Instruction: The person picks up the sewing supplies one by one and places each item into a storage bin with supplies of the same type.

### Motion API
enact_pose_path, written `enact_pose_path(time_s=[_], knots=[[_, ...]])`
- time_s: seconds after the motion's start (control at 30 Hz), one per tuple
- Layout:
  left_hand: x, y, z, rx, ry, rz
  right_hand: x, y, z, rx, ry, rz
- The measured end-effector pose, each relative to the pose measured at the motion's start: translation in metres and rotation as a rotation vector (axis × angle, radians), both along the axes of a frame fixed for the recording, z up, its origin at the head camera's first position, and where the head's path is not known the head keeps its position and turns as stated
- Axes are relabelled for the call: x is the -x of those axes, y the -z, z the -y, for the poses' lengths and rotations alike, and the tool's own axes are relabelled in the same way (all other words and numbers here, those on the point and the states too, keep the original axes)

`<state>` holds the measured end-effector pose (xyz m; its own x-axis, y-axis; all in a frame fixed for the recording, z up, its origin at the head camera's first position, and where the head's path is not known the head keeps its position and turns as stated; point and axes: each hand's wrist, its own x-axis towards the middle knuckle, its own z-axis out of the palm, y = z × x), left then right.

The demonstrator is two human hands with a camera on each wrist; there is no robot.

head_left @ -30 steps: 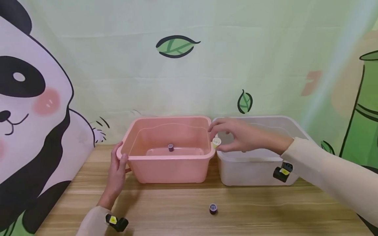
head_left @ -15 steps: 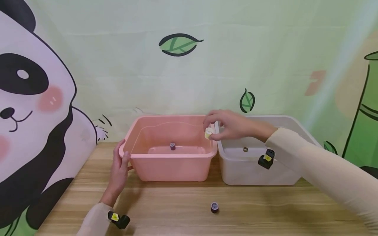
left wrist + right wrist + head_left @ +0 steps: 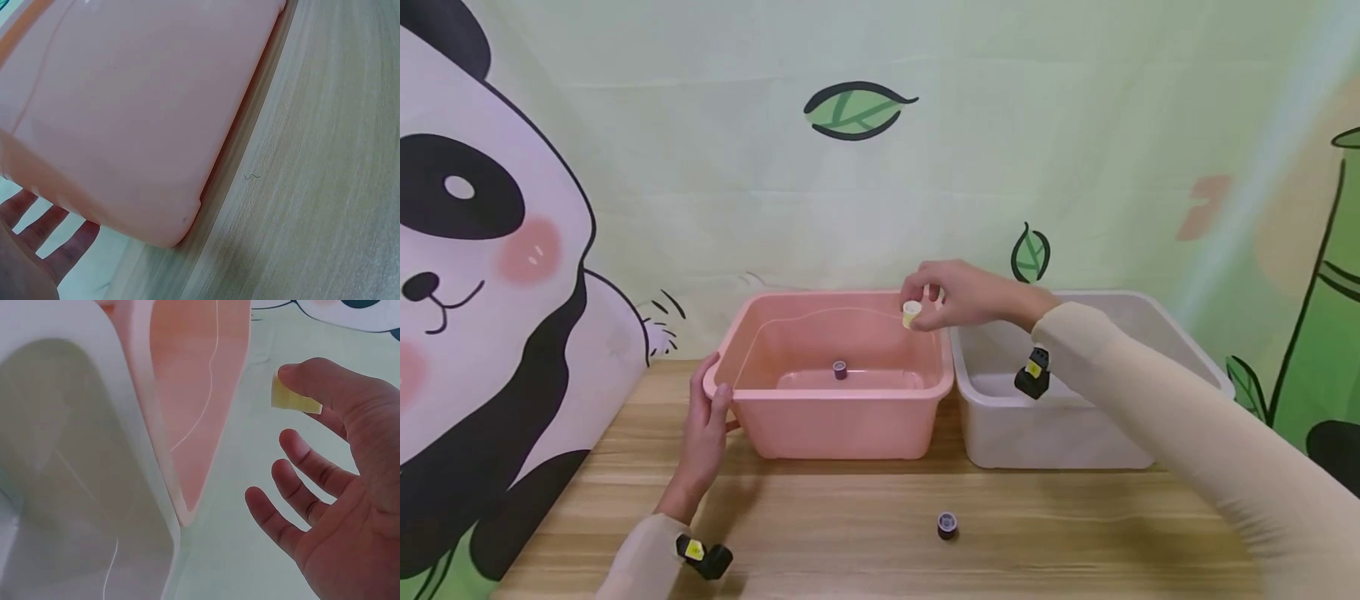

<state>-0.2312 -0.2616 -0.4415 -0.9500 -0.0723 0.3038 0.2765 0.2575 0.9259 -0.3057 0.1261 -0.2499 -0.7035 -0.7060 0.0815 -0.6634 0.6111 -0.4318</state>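
Note:
My right hand [image 3: 958, 293] pinches a small pale-yellow bottle cap [image 3: 912, 314] between thumb and forefinger, its hollow white end up in the head view. It hovers above the right end of the pink basin [image 3: 842, 427]. In the right wrist view the cap [image 3: 292, 399] shows side-on, the other fingers [image 3: 300, 490] spread apart from it. My left hand [image 3: 702, 429] holds the basin's front left corner, thumb at the front rim and fingers along the outer side. One dark purple cap [image 3: 840, 370] lies inside the basin; another dark cap [image 3: 947, 525] stands on the table.
A white basin [image 3: 1075, 433] stands close beside the pink one on the right, partly covered by my right forearm. Both rest on a wood-grain table [image 3: 820, 525]. Behind them hangs a green cloth [image 3: 715, 167] printed with a panda and leaves.
My right hand has moved left and up with the yellow cap, from the gap between the basins to over the pink one. My left hand stays on the rim.

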Motion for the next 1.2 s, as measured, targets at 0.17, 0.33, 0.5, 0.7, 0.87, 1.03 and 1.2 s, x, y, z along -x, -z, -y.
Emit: enact_pose_path(time_s=[0.17, 0.33, 0.5, 0.7, 0.87, 1.03, 1.2], knots=[[0.0, 0.0, 0.0, -0.008, 0.001, -0.005, 0.011, 0.004, 0.013, -0.004, 0.043, 0.05], [0.0, -0.001, -0.001, -0.028, 0.009, 0.0, 0.022, 0.006, 0.025, -0.008, 0.065, 0.075], [0.0, -0.001, -0.001, -0.035, 0.008, 0.0, 0.031, 0.008, 0.036, 0.003, 0.085, 0.104], [0.0, 0.0, -0.001, -0.028, -0.003, 0.004, 0.042, 0.01, 0.046, 0.014, 0.083, 0.094], [0.001, 0.002, 0.0, -0.01, -0.014, -0.005, 0.047, 0.011, 0.055, 0.012, 0.107, 0.11], [0.002, 0.002, 0.0, -0.001, -0.013, -0.017, 0.053, 0.014, 0.059, 0.028, 0.116, 0.116], [0.002, 0.003, 0.0, -0.017, -0.011, -0.024, 0.058, 0.017, 0.062, 0.04, 0.11, 0.107]])
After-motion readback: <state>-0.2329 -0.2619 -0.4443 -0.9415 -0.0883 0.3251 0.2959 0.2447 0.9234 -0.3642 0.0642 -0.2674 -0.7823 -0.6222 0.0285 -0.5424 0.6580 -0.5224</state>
